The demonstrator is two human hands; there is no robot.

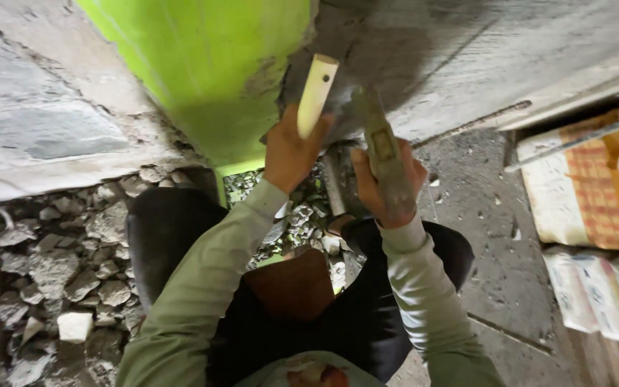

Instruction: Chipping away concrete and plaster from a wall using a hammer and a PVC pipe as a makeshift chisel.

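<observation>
Two hands (291,150), two tools (one pale handle (316,93), one grey bar (385,154)), three sacks (589,186)

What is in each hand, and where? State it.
Left hand grips a pale handle at its lower end. Right hand grips a dusty tool by its lower shaft.

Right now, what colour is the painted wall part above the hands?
Bright lime green painted wall section, chipped at its lower right edge; the head view shows it best.

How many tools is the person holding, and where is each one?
2. The left hand grips a pale yellow handle pointing up at the green wall. The right hand grips a dusty grey tool beside it. Their working ends are hidden.
</observation>
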